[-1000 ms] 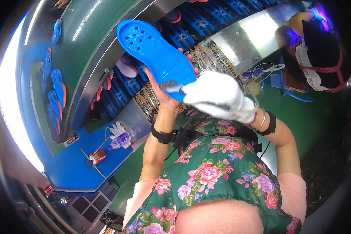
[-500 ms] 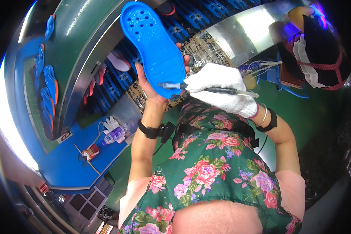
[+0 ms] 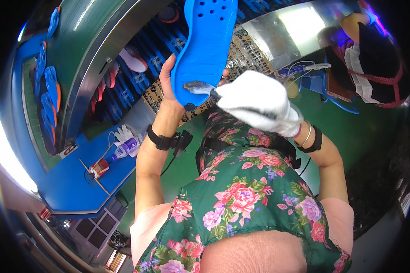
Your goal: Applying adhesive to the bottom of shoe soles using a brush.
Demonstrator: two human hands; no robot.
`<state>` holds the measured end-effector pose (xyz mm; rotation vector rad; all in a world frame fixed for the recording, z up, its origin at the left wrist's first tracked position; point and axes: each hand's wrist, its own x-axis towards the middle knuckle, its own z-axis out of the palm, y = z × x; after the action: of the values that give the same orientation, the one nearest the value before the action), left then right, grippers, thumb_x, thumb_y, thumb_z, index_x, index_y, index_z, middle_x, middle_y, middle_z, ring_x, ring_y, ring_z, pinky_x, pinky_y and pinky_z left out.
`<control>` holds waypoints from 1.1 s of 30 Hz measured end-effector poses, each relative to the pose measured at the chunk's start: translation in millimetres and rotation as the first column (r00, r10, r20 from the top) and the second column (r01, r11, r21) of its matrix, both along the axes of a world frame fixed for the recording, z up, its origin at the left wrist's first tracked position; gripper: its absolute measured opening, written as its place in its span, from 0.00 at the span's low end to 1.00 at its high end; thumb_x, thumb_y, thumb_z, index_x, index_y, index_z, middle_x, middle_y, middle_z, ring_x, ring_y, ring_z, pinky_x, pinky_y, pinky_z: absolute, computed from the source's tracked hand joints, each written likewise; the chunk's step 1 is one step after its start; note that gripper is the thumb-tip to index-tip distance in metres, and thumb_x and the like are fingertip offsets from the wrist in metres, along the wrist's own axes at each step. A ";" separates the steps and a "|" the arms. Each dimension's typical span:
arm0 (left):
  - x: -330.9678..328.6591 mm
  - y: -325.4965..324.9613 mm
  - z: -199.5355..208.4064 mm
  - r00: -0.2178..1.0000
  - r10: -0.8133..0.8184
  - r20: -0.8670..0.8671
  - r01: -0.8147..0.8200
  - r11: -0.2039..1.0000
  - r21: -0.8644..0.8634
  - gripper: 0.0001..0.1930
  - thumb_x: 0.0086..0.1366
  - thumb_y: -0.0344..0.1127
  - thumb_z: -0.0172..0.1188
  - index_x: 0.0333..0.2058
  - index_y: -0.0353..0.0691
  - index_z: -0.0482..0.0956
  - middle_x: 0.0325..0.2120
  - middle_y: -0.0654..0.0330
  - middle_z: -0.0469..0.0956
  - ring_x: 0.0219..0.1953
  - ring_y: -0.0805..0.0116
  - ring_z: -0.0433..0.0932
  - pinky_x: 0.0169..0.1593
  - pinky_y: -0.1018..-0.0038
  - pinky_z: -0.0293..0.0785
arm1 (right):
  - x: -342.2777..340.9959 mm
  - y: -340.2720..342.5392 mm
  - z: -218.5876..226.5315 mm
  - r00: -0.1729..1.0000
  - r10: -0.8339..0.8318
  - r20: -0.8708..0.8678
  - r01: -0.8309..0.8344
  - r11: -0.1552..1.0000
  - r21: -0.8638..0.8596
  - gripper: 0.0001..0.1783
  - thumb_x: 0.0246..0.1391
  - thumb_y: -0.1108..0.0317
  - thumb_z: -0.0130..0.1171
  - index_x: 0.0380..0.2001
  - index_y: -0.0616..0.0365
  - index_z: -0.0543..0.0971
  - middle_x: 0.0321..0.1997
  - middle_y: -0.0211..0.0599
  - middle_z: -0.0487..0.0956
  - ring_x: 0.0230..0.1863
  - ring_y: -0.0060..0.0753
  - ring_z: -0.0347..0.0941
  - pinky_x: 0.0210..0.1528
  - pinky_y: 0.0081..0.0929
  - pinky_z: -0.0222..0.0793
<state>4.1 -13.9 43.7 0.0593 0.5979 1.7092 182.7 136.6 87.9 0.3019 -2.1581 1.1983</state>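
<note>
A blue shoe sole (image 3: 204,52) with round holes at its far end lies face up in my bare left hand (image 3: 168,82). The thumb of that hand rests along the sole's left edge, and its fingertips show past the right edge. My right hand (image 3: 258,98), in a white knit glove, is closed round a brush (image 3: 197,87). The dark bristles touch the near, rounded end of the sole. Most of the brush handle is hidden by the glove. The sole's far tip is cut off by the upper edge of the view.
Beyond the sole runs a rack of blue holders (image 3: 168,43) carrying several shoe parts. Blue-and-orange soles (image 3: 53,85) stand at the left. A blue side table (image 3: 73,184) bears a purple-labelled bottle (image 3: 126,148), a white glove and a red container (image 3: 99,168). Printed tape (image 3: 241,54) covers the near ledge.
The sole has swung clockwise, its far end now leaning right instead of left. My left hand has turned with it, and the brush stays at the near end.
</note>
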 end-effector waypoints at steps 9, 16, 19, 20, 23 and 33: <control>-6.2 5.0 -14.2 0.980 -0.107 0.169 0.058 0.960 0.272 0.51 0.59 0.67 0.54 0.70 0.34 0.55 0.62 0.34 0.64 0.57 0.32 0.72 0.57 0.44 0.76 | 5.2 -0.4 0.2 0.972 0.171 0.163 -0.061 0.847 -0.529 0.06 0.47 0.75 0.72 0.31 0.57 0.87 0.36 0.36 0.87 0.38 0.31 0.83 0.44 0.30 0.78; -5.0 6.0 -18.5 0.982 -0.111 0.152 0.067 0.962 0.265 0.51 0.61 0.70 0.50 0.70 0.35 0.55 0.62 0.35 0.66 0.58 0.32 0.72 0.57 0.44 0.75 | 8.2 -1.6 -2.0 0.892 0.353 0.281 0.011 0.605 -0.796 0.09 0.45 0.81 0.69 0.33 0.63 0.86 0.39 0.44 0.86 0.42 0.35 0.83 0.46 0.30 0.78; 13.0 6.8 -4.4 0.953 0.133 0.272 -0.146 0.989 0.029 0.48 0.65 0.70 0.46 0.69 0.35 0.56 0.61 0.39 0.67 0.55 0.36 0.74 0.56 0.45 0.75 | -2.0 23.3 4.6 0.941 0.118 0.319 0.116 0.771 -0.626 0.09 0.50 0.78 0.69 0.37 0.63 0.86 0.39 0.39 0.86 0.42 0.26 0.82 0.46 0.26 0.78; 17.0 8.5 -2.9 0.956 0.121 0.267 -0.137 0.990 0.041 0.48 0.65 0.70 0.46 0.69 0.35 0.56 0.61 0.39 0.67 0.55 0.36 0.74 0.56 0.45 0.75 | -7.0 34.5 9.1 0.955 0.026 0.294 0.122 0.873 -0.472 0.09 0.51 0.78 0.69 0.37 0.63 0.86 0.38 0.39 0.86 0.41 0.24 0.82 0.44 0.24 0.79; 33.7 13.0 -9.0 0.944 0.030 0.328 -0.074 0.990 0.122 0.48 0.63 0.67 0.53 0.71 0.39 0.52 0.62 0.38 0.65 0.49 0.38 0.76 0.51 0.48 0.75 | -29.2 71.1 4.6 0.981 -0.126 0.148 0.164 0.948 -0.274 0.09 0.51 0.77 0.69 0.37 0.60 0.86 0.39 0.37 0.85 0.39 0.26 0.82 0.41 0.24 0.78; 25.5 -16.9 -17.8 0.927 0.154 0.341 -0.172 0.985 0.023 0.48 0.65 0.69 0.48 0.71 0.38 0.52 0.64 0.38 0.64 0.58 0.33 0.71 0.57 0.41 0.72 | -14.0 3.6 2.0 1.000 0.028 -0.005 -0.026 0.981 0.195 0.15 0.48 0.75 0.67 0.41 0.52 0.85 0.39 0.38 0.84 0.38 0.41 0.81 0.40 0.35 0.78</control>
<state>29.6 -30.8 25.9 -0.2511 0.3067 1.8434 168.7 140.2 89.9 0.4202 -2.2752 0.9998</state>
